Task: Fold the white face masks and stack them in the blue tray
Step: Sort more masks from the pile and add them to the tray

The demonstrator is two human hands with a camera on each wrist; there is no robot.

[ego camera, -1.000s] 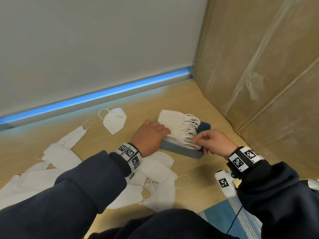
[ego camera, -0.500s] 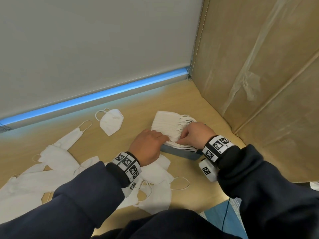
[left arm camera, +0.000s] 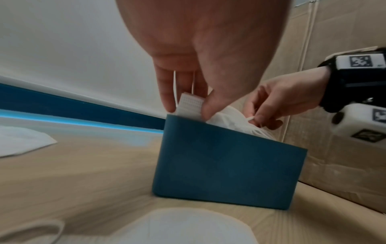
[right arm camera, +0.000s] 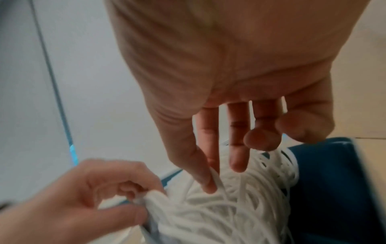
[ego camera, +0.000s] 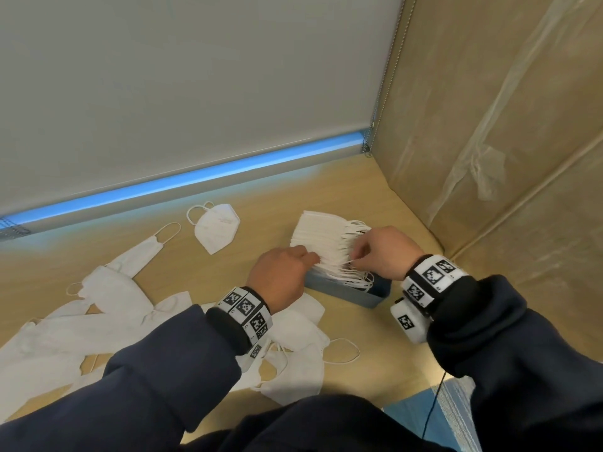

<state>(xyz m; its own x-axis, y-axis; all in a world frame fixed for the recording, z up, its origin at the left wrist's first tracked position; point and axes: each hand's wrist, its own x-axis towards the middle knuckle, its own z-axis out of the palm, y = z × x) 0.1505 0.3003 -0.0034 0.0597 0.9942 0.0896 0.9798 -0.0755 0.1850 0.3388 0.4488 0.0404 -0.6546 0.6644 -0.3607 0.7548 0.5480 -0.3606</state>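
Observation:
A blue tray stands on the wooden table and holds a stack of folded white masks, ear loops spilling to its right end. My left hand pinches the left end of the stack at the tray's rim, thumb on the near side, fingers behind. At the stack's right end my right hand pinches an ear loop between thumb and forefinger; the other fingers lie among the loops. Unfolded masks lie in a heap on the left.
One folded mask lies alone near the back wall. More loose masks sit under my left forearm by the table's front edge. A cardboard wall closes off the right side just beyond the tray.
My right hand has moved from the tray's near right corner up onto the ear loops and pinched one. My left hand has stayed at the stack's left end.

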